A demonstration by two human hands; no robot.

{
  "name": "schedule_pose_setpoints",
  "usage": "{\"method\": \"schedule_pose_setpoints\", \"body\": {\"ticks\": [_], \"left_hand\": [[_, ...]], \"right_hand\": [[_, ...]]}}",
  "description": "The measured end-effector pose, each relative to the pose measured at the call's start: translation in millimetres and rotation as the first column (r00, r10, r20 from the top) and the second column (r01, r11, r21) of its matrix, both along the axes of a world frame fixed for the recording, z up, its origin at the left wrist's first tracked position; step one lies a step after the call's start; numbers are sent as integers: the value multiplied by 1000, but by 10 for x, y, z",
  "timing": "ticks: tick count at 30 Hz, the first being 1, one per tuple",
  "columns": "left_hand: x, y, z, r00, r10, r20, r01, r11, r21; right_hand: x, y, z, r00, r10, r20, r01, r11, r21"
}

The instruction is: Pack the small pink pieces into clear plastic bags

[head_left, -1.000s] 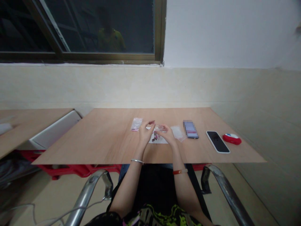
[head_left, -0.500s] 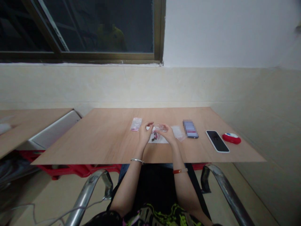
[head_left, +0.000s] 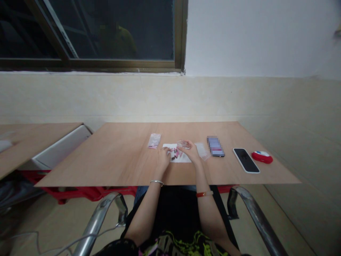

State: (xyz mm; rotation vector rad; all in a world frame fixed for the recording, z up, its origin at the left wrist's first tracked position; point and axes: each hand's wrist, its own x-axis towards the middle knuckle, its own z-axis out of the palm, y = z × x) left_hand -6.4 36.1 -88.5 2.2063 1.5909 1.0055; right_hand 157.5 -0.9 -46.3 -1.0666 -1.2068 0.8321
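You seem to be sorting or picking small parts by hand: pink and dark bits (head_left: 175, 154) lie loose on the white sheet (head_left: 181, 159), straight in front of you on the bench (head_left: 119, 153). Take the sheet as the clock's centre, with twelve toward the wall. Your left hand (head_left: 163, 159) is at nine o'clock, fingers bent and tips drawn in near the bits; whether one is pinched there, you cannot tell from this view. Your right hand (head_left: 191, 151) reaches in from three o'clock, half curled, and looks to have hold of a clear item (head_left: 183, 143) between thumb and fingers, at about one o'clock; its contents, if any, are too small to read. The next move probably calls for a fine left-hand pinch on a single bit, with the right kept steady so the others don't scatter. At ten o'clock lies a small clear bag (head_left: 154, 140), with something pink along its lower edge. A paler pouch (head_left: 203, 151) lies flat at three o'clock; nothing can be made out inside.
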Motion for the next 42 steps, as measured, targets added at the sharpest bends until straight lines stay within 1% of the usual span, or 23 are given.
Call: {"method": "schedule_pose_setpoints", "body": {"ticks": [4,7,11,14,17,20,24,26,31,35,39,42], "left_hand": [[-61,-24,-30,997,32,-66,-32,999,-8],[-77,-39,-33,997,24,-78,-26,999,-30],[-73,-29,-63,1000,11,-2,-11,999,-38],[-75,-19,-94,997,25,67,-22,999,-39],[-74,-26,-99,994,25,103,-20,999,-50],[-46,-40,-73,990,-32,135,41,997,-63],[11,-53,-29,980,-171,104,179,981,-75],[26,-60,-15,978,-189,83,194,979,-61],[40,-92,12,983,-180,46,182,982,-49],[69,-134,46,989,-138,62,142,988,-62],[98,-188,79,987,-144,74,147,988,-35],[99,-198,99,989,-126,76,127,992,-18]], "right_hand": [[-4,10,-27,1000,-20,24,20,1000,-1],[-7,31,-52,999,-32,30,32,999,-7],[0,39,-61,999,-27,25,27,1000,1],[5,32,-57,1000,-17,21,17,1000,8],[3,28,-56,1000,-15,20,15,1000,9],[-5,29,-51,1000,-25,14,25,1000,-8],[-16,26,-37,1000,-12,-13,11,1000,-18],[-19,25,-31,1000,-8,-15,8,1000,-20],[-27,32,-38,1000,-7,-27,6,999,-43],[-32,31,-48,999,-6,-38,5,999,-34],[-25,29,-54,999,16,-42,-17,1000,-18],[-18,36,-59,999,14,-44,-15,1000,-24]]}}
